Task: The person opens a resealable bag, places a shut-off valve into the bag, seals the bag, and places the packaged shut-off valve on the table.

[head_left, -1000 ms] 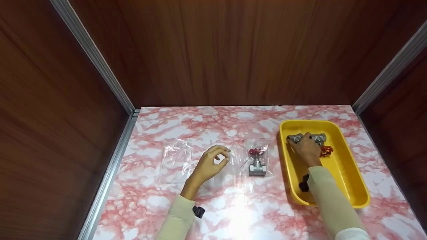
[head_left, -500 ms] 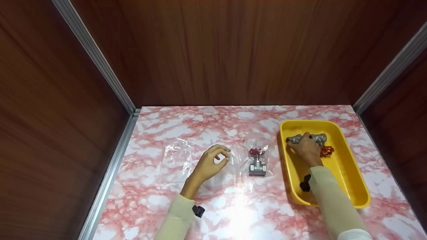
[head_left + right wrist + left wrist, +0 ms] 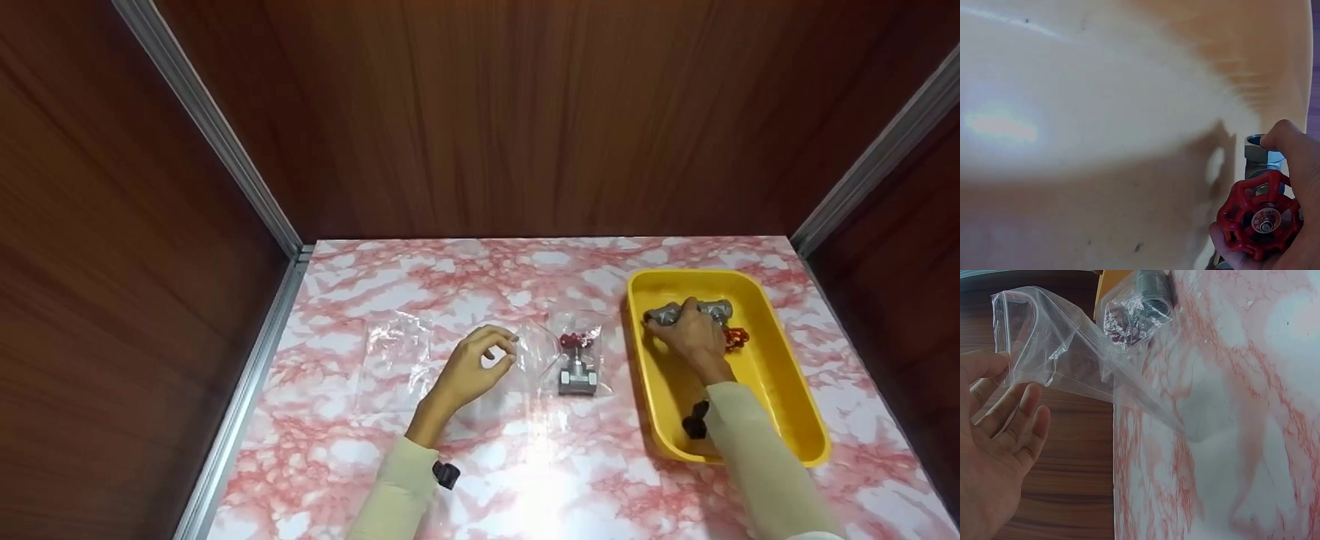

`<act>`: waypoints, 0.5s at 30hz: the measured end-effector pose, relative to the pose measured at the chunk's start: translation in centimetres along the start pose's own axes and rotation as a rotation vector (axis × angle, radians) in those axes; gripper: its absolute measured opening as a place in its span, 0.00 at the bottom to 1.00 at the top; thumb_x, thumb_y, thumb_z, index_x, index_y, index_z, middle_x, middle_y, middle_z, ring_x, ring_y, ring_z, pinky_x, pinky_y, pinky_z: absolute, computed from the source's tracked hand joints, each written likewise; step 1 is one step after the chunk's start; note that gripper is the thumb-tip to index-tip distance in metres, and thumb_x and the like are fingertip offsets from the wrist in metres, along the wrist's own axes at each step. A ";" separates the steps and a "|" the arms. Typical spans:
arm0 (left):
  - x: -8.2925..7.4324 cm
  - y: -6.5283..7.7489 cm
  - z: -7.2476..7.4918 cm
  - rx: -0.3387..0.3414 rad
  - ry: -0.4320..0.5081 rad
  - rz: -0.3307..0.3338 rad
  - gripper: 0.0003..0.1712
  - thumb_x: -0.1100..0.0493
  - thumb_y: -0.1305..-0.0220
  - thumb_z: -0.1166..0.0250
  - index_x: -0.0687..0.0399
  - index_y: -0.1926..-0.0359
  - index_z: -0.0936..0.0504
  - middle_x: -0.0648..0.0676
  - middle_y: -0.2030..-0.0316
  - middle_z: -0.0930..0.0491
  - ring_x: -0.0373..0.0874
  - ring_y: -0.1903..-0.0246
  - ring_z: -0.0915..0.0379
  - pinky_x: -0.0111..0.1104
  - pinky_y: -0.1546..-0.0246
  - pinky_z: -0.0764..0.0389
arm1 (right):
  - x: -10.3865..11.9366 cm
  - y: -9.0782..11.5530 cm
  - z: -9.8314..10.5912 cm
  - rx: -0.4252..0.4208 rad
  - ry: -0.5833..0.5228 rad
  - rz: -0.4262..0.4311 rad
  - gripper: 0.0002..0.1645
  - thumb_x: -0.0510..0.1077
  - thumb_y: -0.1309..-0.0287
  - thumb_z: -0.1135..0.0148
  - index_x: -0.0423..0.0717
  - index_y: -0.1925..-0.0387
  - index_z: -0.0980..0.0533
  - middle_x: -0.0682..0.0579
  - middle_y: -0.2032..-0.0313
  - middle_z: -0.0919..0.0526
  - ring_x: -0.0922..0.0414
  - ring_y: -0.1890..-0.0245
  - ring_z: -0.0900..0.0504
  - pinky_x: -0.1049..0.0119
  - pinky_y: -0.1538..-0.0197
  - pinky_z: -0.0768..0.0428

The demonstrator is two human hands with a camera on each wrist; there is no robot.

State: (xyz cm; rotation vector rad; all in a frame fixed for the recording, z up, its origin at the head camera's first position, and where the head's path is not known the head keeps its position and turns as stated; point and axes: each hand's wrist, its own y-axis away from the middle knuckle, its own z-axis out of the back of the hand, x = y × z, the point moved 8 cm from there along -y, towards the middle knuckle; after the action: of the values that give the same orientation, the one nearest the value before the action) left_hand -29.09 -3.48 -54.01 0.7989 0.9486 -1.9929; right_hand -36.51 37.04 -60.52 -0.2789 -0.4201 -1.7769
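My left hand pinches the zip edge of a clear plastic bag between thumb and finger, its mouth gaping in the left wrist view. Inside the yellow tray, my right hand grips a grey gate valve, fingers and thumb around its body. Its red handwheel sits under the palm in the right wrist view. Beside it in the tray lies a second grey valve with a red handwheel. Another valve lies bagged on the table between the hands.
A flat clear bag lies left of my left hand. The yellow tray stands at the right of the pink marbled table. Brown wood-grain panels with metal edge strips enclose the back and sides.
My right wrist and forearm have shifted slightly to the right, while the fingers stay at the same valve. The left hand and its bag look unchanged.
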 end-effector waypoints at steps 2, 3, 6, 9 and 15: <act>0.0 0.0 0.0 -0.003 -0.002 -0.001 0.03 0.63 0.27 0.31 0.51 0.61 0.15 0.54 0.44 0.15 0.49 0.41 0.20 0.48 0.50 0.13 | 0.0 0.2 0.2 0.000 -0.006 0.003 0.58 0.71 0.37 0.33 0.28 0.31 0.40 0.27 0.57 0.20 0.39 0.63 0.20 0.47 0.62 0.19; 0.0 0.0 0.0 -0.005 -0.004 -0.002 0.03 0.63 0.27 0.31 0.51 0.61 0.15 0.53 0.44 0.15 0.49 0.41 0.19 0.46 0.50 0.13 | 0.0 0.3 0.2 0.001 -0.009 0.004 0.58 0.71 0.37 0.33 0.29 0.31 0.40 0.27 0.56 0.20 0.38 0.62 0.21 0.45 0.60 0.19; -0.1 -0.1 -0.1 -0.004 -0.010 -0.005 0.03 0.62 0.27 0.31 0.51 0.61 0.15 0.53 0.45 0.15 0.48 0.42 0.19 0.42 0.51 0.13 | 0.1 0.7 0.5 0.006 -0.016 0.002 0.58 0.72 0.38 0.32 0.30 0.32 0.41 0.25 0.53 0.21 0.34 0.57 0.21 0.39 0.56 0.19; -0.1 -0.1 -0.2 -0.004 -0.016 -0.008 0.02 0.61 0.27 0.31 0.51 0.61 0.15 0.53 0.45 0.15 0.48 0.42 0.19 0.40 0.51 0.14 | 0.3 1.1 0.8 0.005 -0.011 0.008 0.57 0.73 0.38 0.32 0.32 0.31 0.41 0.24 0.51 0.21 0.32 0.55 0.20 0.38 0.55 0.19; -0.1 -0.2 -0.3 0.007 -0.020 0.006 0.02 0.62 0.27 0.31 0.51 0.61 0.15 0.53 0.44 0.15 0.48 0.42 0.19 0.39 0.50 0.14 | 1.0 1.7 1.6 -0.046 0.002 0.055 0.55 0.71 0.40 0.31 0.33 0.33 0.39 0.22 0.53 0.20 0.30 0.56 0.18 0.38 0.59 0.19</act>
State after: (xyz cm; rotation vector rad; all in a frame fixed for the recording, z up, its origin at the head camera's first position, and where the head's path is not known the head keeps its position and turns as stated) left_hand -29.15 -3.11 -54.07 0.7832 0.9267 -1.9965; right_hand -35.19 36.50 -58.46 -0.3189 -0.3671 -1.7340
